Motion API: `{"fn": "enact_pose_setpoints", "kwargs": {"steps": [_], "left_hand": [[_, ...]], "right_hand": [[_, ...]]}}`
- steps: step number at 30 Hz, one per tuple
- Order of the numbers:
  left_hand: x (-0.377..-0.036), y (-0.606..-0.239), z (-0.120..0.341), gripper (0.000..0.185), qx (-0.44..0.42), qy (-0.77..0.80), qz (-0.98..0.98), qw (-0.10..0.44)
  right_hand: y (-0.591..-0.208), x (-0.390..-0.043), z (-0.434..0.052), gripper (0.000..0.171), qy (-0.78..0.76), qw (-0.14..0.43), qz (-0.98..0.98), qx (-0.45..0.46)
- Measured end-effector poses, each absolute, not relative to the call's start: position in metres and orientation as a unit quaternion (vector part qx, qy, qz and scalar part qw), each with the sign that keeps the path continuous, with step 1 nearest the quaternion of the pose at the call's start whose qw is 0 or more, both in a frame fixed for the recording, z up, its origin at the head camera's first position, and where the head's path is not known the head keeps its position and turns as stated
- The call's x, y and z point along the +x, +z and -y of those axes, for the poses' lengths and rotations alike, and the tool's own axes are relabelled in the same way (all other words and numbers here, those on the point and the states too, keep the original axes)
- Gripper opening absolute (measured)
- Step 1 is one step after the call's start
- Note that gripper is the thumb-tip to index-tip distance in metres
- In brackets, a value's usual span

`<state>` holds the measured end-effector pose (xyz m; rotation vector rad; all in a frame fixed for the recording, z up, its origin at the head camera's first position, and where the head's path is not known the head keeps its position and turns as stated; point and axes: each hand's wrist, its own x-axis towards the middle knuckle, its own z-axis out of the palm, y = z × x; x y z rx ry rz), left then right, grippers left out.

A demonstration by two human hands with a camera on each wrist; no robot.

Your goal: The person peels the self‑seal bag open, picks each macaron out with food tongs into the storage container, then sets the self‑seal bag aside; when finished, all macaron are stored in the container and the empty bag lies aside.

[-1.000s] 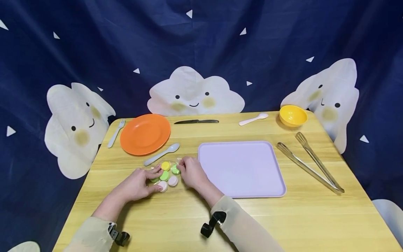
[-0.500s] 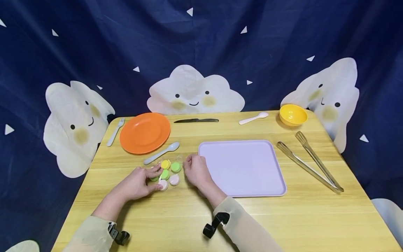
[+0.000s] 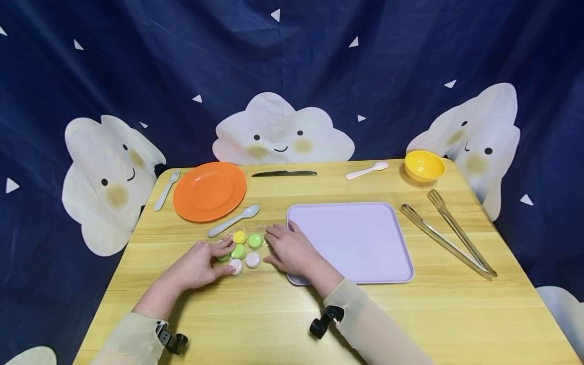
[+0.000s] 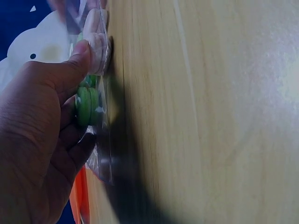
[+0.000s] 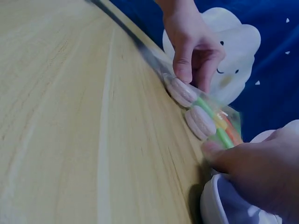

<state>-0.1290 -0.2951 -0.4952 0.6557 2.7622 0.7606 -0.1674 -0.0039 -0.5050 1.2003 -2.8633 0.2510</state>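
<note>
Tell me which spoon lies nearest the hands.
The grey spoon, just behind the macarons; the pink spoon lies far back by the yellow bowl.

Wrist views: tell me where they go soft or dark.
Left wrist view: the left hand fills the near side, dim and soft, and throws a dark shadow on the table; a pale glare shows far right. Right wrist view: the right hand is blurred up close; the bag of macarons is only fairly sharp.
</note>
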Motion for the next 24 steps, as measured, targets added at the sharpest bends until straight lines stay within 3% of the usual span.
{"fn": "enact_pose_setpoints", "kwargs": {"steps": [9,24], "left_hand": [[-0.129,-0.497,0.304,0.065,0.241,0.249,-0.935,0.070],[-0.125,-0.500,0.295,0.033,0.279,0.199,-0.937,-0.070]], "right_hand": [[-0.506,-0.164,-0.007,0.086,0.082,-0.073,0.912,0.394],[-0.510,-0.162,-0.009,0.093,0.075,-0.078,0.913,0.393]]}}
